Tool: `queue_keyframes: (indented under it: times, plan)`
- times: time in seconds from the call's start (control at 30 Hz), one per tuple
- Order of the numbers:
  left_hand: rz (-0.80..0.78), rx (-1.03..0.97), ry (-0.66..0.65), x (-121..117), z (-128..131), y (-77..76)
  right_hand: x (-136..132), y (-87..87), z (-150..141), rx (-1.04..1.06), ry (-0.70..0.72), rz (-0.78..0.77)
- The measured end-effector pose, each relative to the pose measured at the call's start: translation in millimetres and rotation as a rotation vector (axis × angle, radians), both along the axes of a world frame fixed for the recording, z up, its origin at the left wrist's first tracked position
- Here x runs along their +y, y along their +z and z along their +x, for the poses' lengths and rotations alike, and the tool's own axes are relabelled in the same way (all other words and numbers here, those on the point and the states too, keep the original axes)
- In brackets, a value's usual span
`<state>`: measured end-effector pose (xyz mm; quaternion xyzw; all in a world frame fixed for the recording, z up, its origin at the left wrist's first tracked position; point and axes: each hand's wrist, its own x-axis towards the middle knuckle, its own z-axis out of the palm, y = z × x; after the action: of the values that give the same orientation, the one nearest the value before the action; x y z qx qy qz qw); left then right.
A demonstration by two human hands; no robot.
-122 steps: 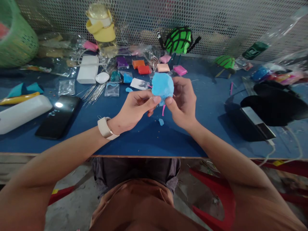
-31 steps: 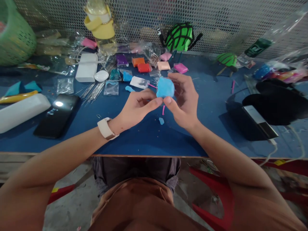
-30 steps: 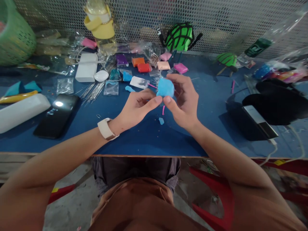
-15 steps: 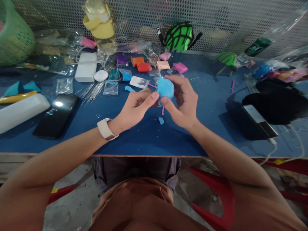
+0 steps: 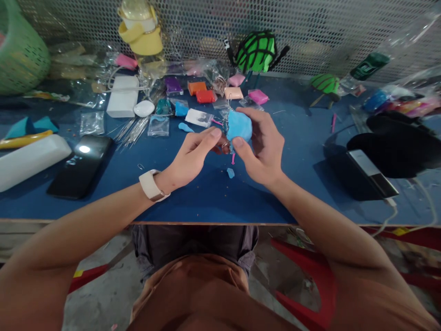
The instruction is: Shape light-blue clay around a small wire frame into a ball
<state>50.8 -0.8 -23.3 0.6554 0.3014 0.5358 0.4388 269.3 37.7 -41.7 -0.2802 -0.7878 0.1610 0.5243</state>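
Note:
A rounded lump of light-blue modelling clay (image 5: 240,125), with a silvery wire edge along its left side, is held above the blue table. My right hand (image 5: 263,145) wraps round it from the right, the thumb pressed on its near side. At the wire edge, my left hand (image 5: 196,154) has its fingertips against the piece, its thumb resting over the index finger. What lies under the left fingers is partly hidden. Below the hands are a pink stick tool (image 5: 233,159) and a small scrap of blue clay (image 5: 230,173).
Clay packets, such as an orange one (image 5: 197,88), lie behind my hands. To the left are a bundle of wires (image 5: 132,132) and a phone (image 5: 81,166). A green turtle figure (image 5: 325,85) and a power bank (image 5: 372,174) sit on the right.
My left thumb has drawn back to the left off the blue clay, uncovering more of the wire edge. The piece has turned and shifted slightly right in my right hand.

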Motion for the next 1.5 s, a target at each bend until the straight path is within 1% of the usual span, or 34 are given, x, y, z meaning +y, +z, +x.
queue_keyframes:
  times: [0.1,0.17,0.37,0.43,0.57,0.63,0.73,0.87,0.97,1.07,1.2,1.37,1.5]
  plan:
    - [-0.105,-0.085,-0.089,-0.6,0.2,0.4,-0.2,-0.2,-0.7,0.003,0.012,0.018]
    - [-0.13,-0.087,-0.073,-0.1,0.1,2.4,-1.0,-0.1,-2.1,-0.003,0.014,0.008]
    - [-0.137,-0.075,-0.081,3.0,-0.4,6.0,-3.5,2.0,-4.7,-0.002,0.002,-0.037]
    - [-0.141,-0.065,-0.073,3.7,-0.5,4.7,-3.6,2.0,-4.3,0.006,-0.015,-0.022]
    - [-0.158,-0.069,-0.102,3.7,-0.5,2.8,-3.2,1.5,-3.4,0.018,-0.029,0.026]
    - [-0.163,-0.068,-0.109,3.0,-0.4,3.6,-2.4,1.0,-3.3,0.024,-0.033,0.013]
    - [-0.151,-0.061,-0.107,1.7,-0.1,5.3,-0.4,-0.6,-3.3,0.037,-0.017,-0.009]
    - [-0.138,-0.053,-0.089,1.3,0.2,4.0,1.4,-2.1,-3.4,0.064,0.032,0.029]
    - [-0.13,-0.051,-0.089,2.3,-0.3,1.1,0.7,-1.4,-3.7,0.053,0.007,0.029]
    - [-0.089,-0.028,-0.084,3.4,-1.4,-0.5,-0.2,-0.5,-4.0,0.046,-0.011,0.038]
    - [0.0,0.037,-0.042,2.9,-2.4,0.8,-0.7,-0.4,-4.7,0.052,0.003,0.072]
    - [0.019,0.033,-0.037,0.5,-2.2,2.7,-5.2,2.6,-6.0,0.039,-0.048,0.051]
    - [0.049,0.036,0.0,1.3,-2.1,2.8,-10.1,8.0,-5.3,0.002,-0.026,0.041]
